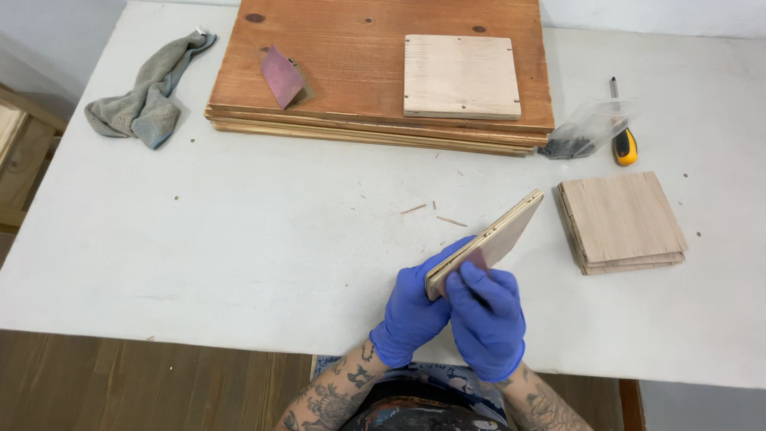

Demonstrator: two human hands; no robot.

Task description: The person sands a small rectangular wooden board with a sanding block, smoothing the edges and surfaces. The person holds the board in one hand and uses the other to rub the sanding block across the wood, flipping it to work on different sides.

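At the far left of my table lies a grey rag, crumpled, near the back edge. Just right of it sits a stack of big boards, reddish brown, reaching to the back of the table. On the top board rests a purple sandpaper scrap, one corner curled up, and further right a pale square panel lies flat.

Down in front, near my body, my left hand in its blue glove is wrapped around the near end of a plywood piece — fingers curled under it, thumb side up against the edge. The piece is held up off the table, tilted on edge, its far end pointing away to the right. My right hand, also gloved, presses against the near end of the same piece, with a bit of purple sandpaper pinched under its fingers against the wood. A few splinters lie on the table just beyond.

Right of the piece is a neat stack of squares. Behind it — a clear bag with dark bits, and a yellow-handled knife beside it.
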